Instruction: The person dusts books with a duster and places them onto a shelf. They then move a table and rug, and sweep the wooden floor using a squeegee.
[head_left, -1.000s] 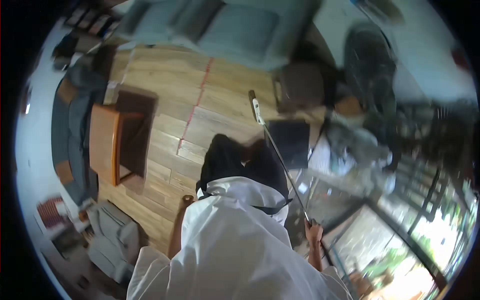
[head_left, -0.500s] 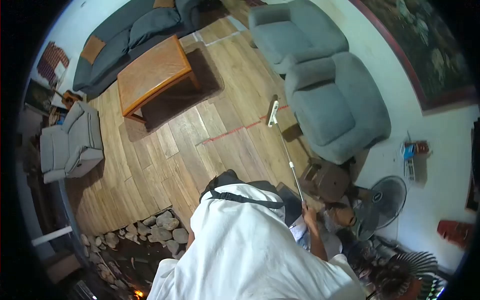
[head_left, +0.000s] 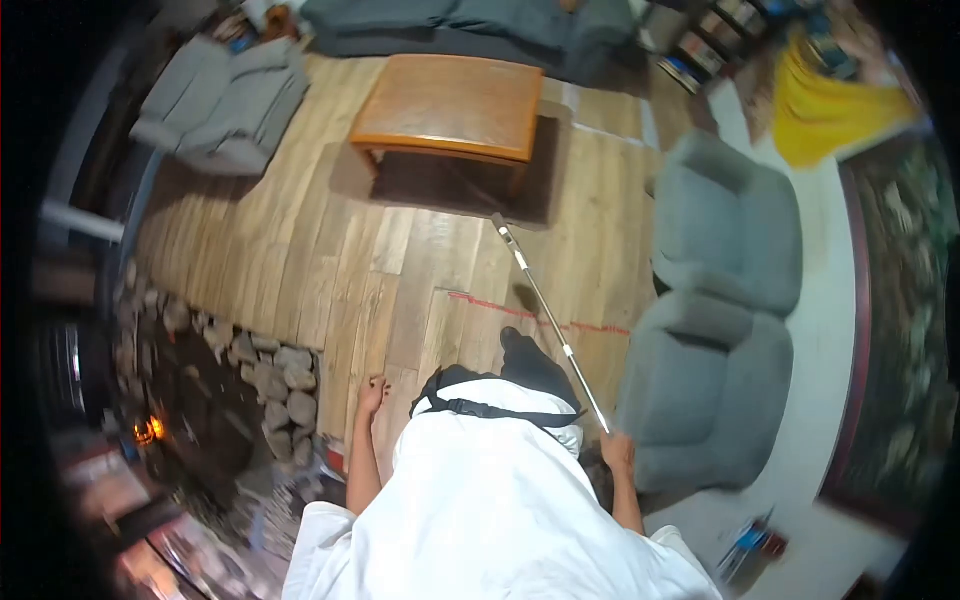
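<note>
My right hand (head_left: 619, 453) is closed around the upper end of a long-handled flat mop (head_left: 545, 300). The silver-and-white pole slants forward and left from my fist. Its narrow head reaches the front edge of the dark rug (head_left: 440, 196); whether it presses on the floor I cannot tell. My left hand (head_left: 373, 392) hangs out to the left with loosely bent fingers, holding nothing. One dark shoe (head_left: 512, 338) shows ahead of my white shirt, close to the red line (head_left: 500, 306) on the wooden floor.
A wooden coffee table (head_left: 450, 105) stands on the rug, with a dark sofa (head_left: 440, 30) behind it. Two grey-green armchairs (head_left: 715, 390) line the right wall. A grey recliner (head_left: 225, 105) sits at far left. Stones (head_left: 290, 385) edge a pit with a small flame (head_left: 150, 430).
My view has turned and moved forward into the room. The mop head has gone from beside the armchairs to the rug's edge. My left hand has come into view.
</note>
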